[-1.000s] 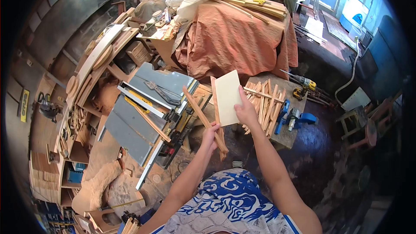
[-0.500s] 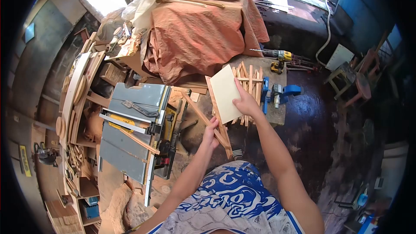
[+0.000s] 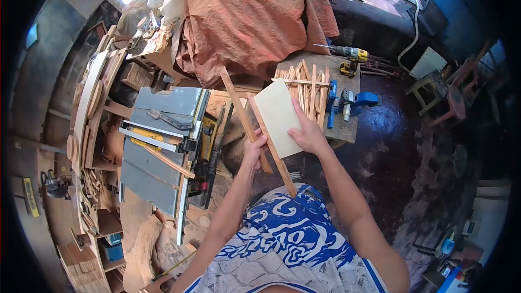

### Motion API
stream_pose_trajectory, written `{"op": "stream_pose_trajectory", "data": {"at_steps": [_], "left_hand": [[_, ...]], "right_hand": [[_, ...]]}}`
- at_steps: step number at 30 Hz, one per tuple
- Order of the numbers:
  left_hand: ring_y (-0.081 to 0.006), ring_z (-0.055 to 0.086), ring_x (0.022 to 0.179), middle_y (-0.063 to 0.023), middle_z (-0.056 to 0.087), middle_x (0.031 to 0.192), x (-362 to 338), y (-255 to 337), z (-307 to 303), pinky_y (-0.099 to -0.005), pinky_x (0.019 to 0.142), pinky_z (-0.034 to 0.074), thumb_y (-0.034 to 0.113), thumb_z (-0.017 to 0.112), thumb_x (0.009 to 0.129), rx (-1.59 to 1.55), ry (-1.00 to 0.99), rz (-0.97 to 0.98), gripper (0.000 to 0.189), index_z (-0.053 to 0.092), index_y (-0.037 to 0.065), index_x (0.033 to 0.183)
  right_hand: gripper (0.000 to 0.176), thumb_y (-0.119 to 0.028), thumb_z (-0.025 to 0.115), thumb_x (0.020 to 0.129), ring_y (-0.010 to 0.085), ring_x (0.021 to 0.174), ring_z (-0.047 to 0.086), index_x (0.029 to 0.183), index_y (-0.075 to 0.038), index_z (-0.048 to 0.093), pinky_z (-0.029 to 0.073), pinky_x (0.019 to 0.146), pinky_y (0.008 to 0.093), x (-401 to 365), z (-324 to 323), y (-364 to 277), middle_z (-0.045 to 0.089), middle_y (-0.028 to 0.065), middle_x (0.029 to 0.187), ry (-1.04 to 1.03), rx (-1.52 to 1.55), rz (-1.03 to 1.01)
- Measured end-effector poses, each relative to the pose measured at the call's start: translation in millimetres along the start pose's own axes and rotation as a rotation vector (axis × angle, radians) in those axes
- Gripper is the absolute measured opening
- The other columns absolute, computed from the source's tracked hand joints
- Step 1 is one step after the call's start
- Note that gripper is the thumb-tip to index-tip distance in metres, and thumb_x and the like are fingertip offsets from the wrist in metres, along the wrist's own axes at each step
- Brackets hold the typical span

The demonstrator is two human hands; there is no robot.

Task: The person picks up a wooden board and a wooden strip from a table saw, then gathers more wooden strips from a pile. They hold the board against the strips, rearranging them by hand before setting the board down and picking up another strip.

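Note:
My left hand [image 3: 253, 152] is closed around a long narrow wooden strip [image 3: 236, 95], which slants from upper left down toward my waist. Its fingertips come right up to a second wooden strip [image 3: 282, 171] that runs along the left edge of a pale rectangular panel [image 3: 275, 114]. My right hand [image 3: 309, 134] grips the panel by its right edge, thumb on the top face and the other fingers stretched along the side. Beyond the panel, a bundle of thin wooden strips [image 3: 306, 89] lies on a low bench [image 3: 343, 125].
A table saw [image 3: 154, 176] stands to my left, with a wrench [image 3: 171, 119] on its top. The bench also carries a yellow drill [image 3: 353, 53] and a blue clamp-like tool [image 3: 347, 103]. An orange-brown cloth [image 3: 244, 27] drapes a bulky pile ahead. Stools [image 3: 448, 103] stand at right.
The two strips, crossed near their lower ends before, now lie apart and almost parallel. My left hand and its strip have shifted left. The view has tilted downward a little.

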State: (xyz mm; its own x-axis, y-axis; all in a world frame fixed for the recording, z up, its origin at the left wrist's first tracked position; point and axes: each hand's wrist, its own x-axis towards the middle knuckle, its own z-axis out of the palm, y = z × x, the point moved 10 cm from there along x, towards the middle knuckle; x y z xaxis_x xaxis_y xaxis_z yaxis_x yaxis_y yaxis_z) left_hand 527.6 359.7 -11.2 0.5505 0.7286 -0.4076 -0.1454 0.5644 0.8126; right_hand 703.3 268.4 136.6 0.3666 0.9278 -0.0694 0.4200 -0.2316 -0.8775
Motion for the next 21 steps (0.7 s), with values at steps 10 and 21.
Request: {"op": "stream_pose_trajectory", "data": {"at_steps": [10, 21], "left_hand": [[-0.0201, 0.067, 0.107, -0.0085, 0.068, 0.121, -0.3, 0.7, -16.9, -0.0371, 0.09, 0.057, 0.011, 0.067, 0.096, -0.027, 0.009, 0.085, 0.061, 0.044, 0.005, 0.153], [-0.02, 0.067, 0.088, -0.006, 0.068, 0.103, -143.5, 62.9, -279.0, -0.034, 0.08, 0.056, 0.005, 0.067, 0.095, -0.405, 0.708, 0.465, 0.042, 0.059, 0.0, 0.135]], "right_hand": [[0.092, -0.003, 0.065, 0.083, 0.0328, 0.143, 0.049, 0.164, -0.011, 0.024, 0.039, 0.115, 0.0354, 17.6, 16.1, -10.7, 0.044, 0.0271, 0.157, 0.095, 0.054, -0.286], [0.084, 0.004, 0.058, 0.085, 0.0269, 0.142, 0.043, 0.161, 0.004, 0.023, 0.032, 0.119, 0.0355, 54.2, -98.8, -31.8, 0.04, 0.0185, 0.158, 0.187, 0.265, -0.338]]}}
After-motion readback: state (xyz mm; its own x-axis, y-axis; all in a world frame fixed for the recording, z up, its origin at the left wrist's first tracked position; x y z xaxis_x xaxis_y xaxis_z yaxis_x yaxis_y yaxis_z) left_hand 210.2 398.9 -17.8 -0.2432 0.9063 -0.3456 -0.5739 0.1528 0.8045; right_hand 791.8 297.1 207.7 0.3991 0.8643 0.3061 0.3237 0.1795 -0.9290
